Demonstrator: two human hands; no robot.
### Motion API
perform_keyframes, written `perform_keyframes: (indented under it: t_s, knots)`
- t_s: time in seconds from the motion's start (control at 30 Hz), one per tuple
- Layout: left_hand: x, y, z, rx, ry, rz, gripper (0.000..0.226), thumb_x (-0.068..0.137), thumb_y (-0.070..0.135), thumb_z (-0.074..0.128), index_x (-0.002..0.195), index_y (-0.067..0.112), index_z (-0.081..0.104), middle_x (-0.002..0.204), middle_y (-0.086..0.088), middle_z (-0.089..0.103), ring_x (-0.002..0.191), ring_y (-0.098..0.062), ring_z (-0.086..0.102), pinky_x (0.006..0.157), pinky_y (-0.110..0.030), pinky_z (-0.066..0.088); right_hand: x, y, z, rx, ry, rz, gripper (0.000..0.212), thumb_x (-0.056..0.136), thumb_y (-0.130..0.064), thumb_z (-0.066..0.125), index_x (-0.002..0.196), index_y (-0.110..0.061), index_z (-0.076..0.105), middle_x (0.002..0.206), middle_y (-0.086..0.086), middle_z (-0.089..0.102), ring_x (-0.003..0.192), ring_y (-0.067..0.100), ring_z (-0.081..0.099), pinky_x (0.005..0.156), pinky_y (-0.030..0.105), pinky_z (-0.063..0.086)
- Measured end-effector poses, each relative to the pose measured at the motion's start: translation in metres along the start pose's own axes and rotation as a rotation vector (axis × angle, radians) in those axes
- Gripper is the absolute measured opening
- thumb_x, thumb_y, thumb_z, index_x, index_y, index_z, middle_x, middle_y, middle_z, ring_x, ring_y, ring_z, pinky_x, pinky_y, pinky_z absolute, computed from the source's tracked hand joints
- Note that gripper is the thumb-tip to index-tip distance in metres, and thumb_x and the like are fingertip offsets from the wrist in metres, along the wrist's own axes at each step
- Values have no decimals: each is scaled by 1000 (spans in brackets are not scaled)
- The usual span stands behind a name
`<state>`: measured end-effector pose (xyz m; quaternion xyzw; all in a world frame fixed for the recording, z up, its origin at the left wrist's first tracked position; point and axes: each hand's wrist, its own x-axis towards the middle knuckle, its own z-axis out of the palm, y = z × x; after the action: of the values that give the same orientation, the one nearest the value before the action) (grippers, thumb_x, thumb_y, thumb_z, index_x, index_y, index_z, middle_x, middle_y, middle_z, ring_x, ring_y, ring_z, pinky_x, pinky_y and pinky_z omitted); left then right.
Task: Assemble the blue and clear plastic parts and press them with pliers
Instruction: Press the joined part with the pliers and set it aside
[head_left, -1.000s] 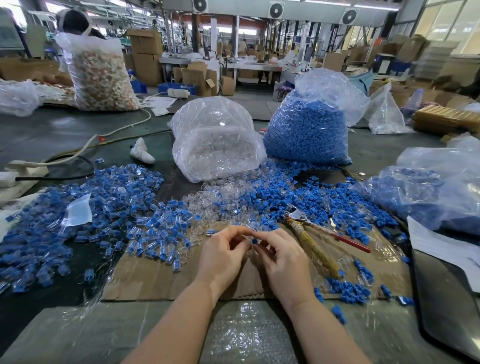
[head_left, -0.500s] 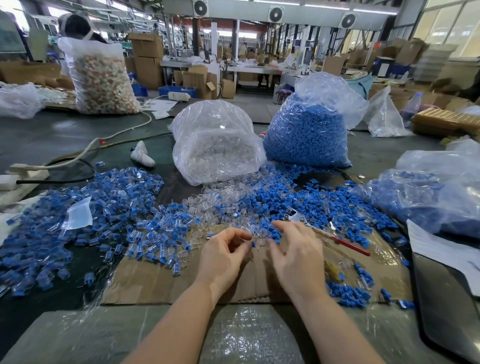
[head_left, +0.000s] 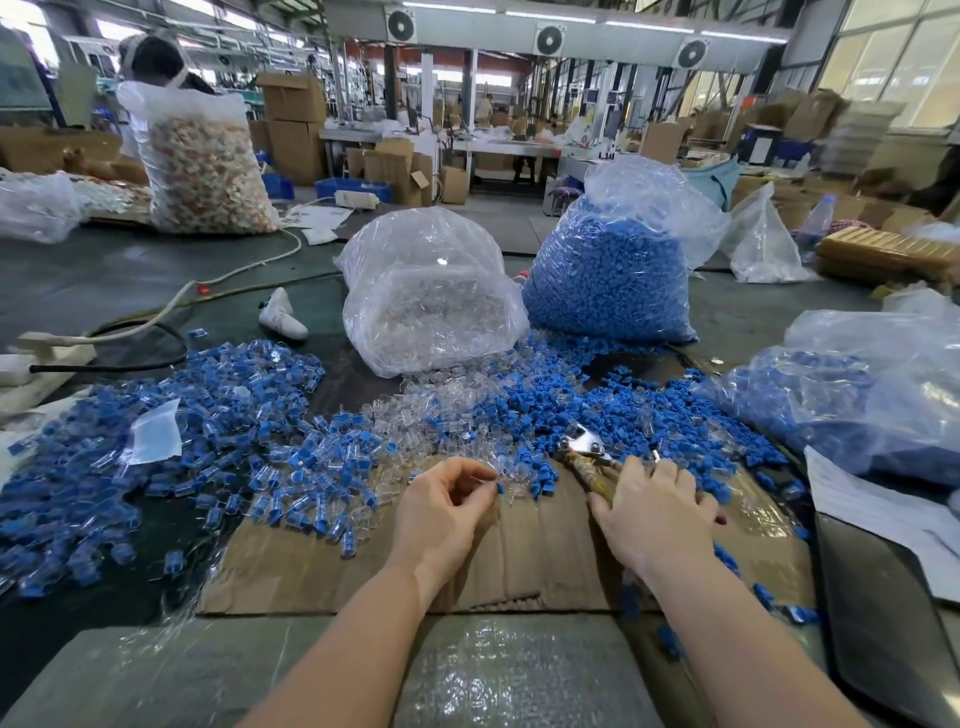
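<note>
Head view: I take the cardboard sheet (head_left: 540, 551) as reference. Above its far edge, the left hand (head_left: 441, 512) has fingers curled, pinching a small blue and clear part (head_left: 502, 489) between the fingertips. At the sheet's far right, the right hand (head_left: 655, 514) lies over the pliers (head_left: 587, 457), fingers closing round the handles; the metal head projects beyond them. Loose blue parts (head_left: 571, 405) and clear parts (head_left: 441, 410) lie heaped beyond the sheet.

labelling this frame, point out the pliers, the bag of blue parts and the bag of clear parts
pliers (head_left: 584, 448), head view, on the metal head
bag of blue parts (head_left: 602, 280), head view, mid front
bag of clear parts (head_left: 431, 312), head view, mid front
</note>
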<state>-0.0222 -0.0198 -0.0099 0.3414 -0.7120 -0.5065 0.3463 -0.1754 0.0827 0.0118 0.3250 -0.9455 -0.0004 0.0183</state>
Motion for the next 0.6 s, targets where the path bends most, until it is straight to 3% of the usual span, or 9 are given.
perform_keyframes:
  t_s: [0.1,0.27,0.37,0.43,0.5,0.6]
  knots:
    - [2,2,-3,-43,4,-21,10,85,6,64,91,13,67,84,-4,68,78,-12,62,67,-11,47,-4,-3,-8,6,50,8,38,95,-46,39,115,-15,48,122,10,45,113,27,44,93,46,37]
    - [7,9,-7,-173,11,-112,10,86,6,61,91,15,65,82,-7,68,64,-12,60,55,-16,48,-8,-2,-24,163,38,-107,34,97,-46,34,93,-14,44,103,6,51,97,22,48,82,37,42]
    - [11,13,-8,-351,46,-219,10,86,3,61,90,11,66,77,-6,68,55,-9,60,52,-23,52,-14,-8,-41,558,-185,-222,38,98,-43,36,87,-10,50,84,2,55,72,17,49,66,31,40]
    - [14,13,-8,-391,78,-244,10,85,4,63,89,13,66,76,-4,68,55,-6,60,50,-21,49,-21,-12,-51,796,-366,-247,35,97,-40,40,82,-10,51,76,3,53,66,18,48,62,32,39]
    - [18,12,-8,-373,105,-233,10,84,7,64,87,16,67,78,-2,69,60,-3,60,54,-17,44,-28,-14,-56,884,-484,-248,35,96,-39,42,82,-9,51,75,4,54,67,20,53,64,36,46]
    - [21,13,-10,-375,123,-234,11,84,6,65,84,16,68,75,-2,69,57,-2,59,52,-16,43,-29,-16,-55,872,-530,-242,40,94,-40,45,98,-2,56,86,9,69,76,27,67,72,41,50]
